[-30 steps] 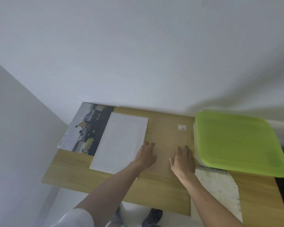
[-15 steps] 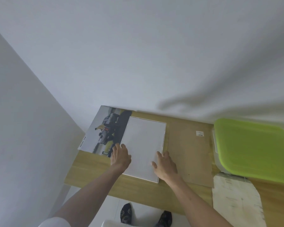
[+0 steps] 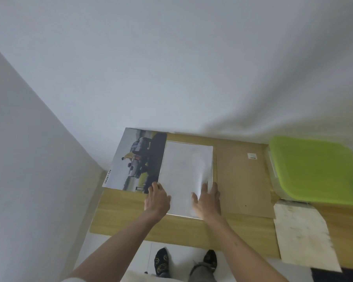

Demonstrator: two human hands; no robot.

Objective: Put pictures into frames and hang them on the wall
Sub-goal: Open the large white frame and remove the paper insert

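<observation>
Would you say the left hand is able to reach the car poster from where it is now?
Probably yes: the left hand rests at the white sheet's near-left corner, right beside the car poster, with nothing between them.

Both forearms extend forward; left hand (image 3: 157, 198) and right hand (image 3: 207, 199) lie flat, fingers straight.

I am standing in a plain room of a home, I think; bare white walls (image 3: 171, 68) meet in a corner at the left of the frame; a small wooden table (image 3: 126, 210) sits against them; my socked feet (image 3: 161, 264) show on the pale floor below.
</observation>
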